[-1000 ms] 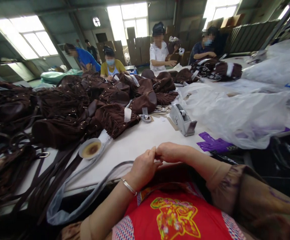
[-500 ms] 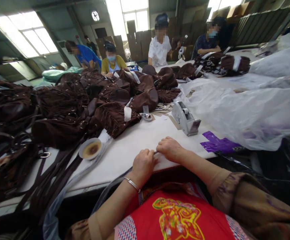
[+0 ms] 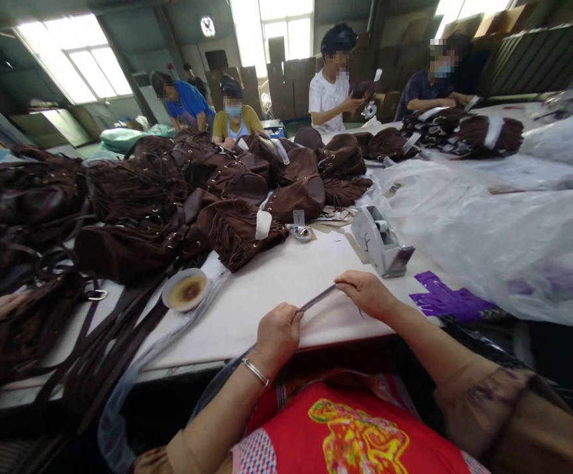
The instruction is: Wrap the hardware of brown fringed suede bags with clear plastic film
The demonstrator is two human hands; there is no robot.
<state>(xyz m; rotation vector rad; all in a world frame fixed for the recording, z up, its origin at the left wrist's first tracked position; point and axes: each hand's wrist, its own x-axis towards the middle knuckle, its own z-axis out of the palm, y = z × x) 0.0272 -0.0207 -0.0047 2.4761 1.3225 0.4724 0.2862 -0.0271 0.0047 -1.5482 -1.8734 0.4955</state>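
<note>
A thin dark strip [image 3: 317, 297] is stretched between my two hands above the near edge of the white table [image 3: 261, 289]. My left hand [image 3: 278, 331], with a silver bangle at the wrist, is closed on its left end. The right end is pinched in my right hand [image 3: 365, 293], and a short thin tail hangs below those fingers. Beyond my right hand stands a grey tape dispenser [image 3: 380, 242]. A bowl of brownish liquid [image 3: 186, 289] sits to the left of my left hand, beside a long translucent plastic strip [image 3: 151, 349].
Brown fringed bags [image 3: 247, 230] are heaped across the left and middle. Clear plastic sheeting [image 3: 489, 224] and a purple wrapper [image 3: 449, 296] lie at the right. A person's hand [image 3: 2, 308] is at the far left edge. Several people are across the table.
My hands have moved apart, exposing more of the dark strip between them. The view has shifted slightly. Across the table, the person in white has raised their hands toward a brown item.
</note>
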